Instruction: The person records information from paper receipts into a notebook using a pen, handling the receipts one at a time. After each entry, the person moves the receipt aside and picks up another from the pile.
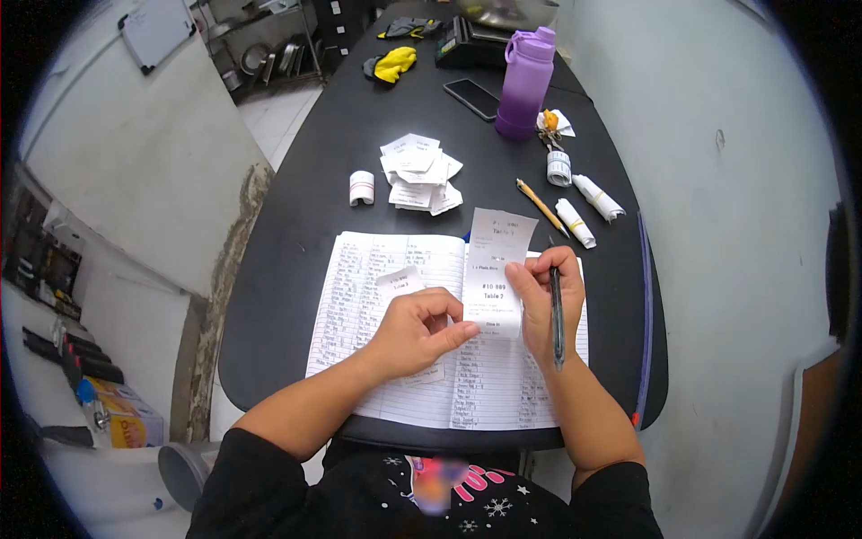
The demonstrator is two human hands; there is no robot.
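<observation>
An open lined notebook (359, 260) covered in handwritten columns lies before me on the black table. Over its right page, my right hand (548, 296) pinches a long printed receipt (498, 238) and also keeps a dark pen (556, 314) between its fingers. My left hand (417, 328) is closed, its thumb and fingertips on the receipt's lower left edge. Another receipt slip (400, 281) shows above the left hand, with more paper below it; whether the hand grips that slip is hidden. A pile of receipts (417, 175) sits beyond the notebook.
Curled paper rolls (362, 187) stand or lie about the table. To the right are a wooden pen (540, 205) and a purple bottle (527, 85). Farther back are a phone (471, 99), yellow-and-grey gloves (392, 65) and a scale (471, 45). A wall borders the right side.
</observation>
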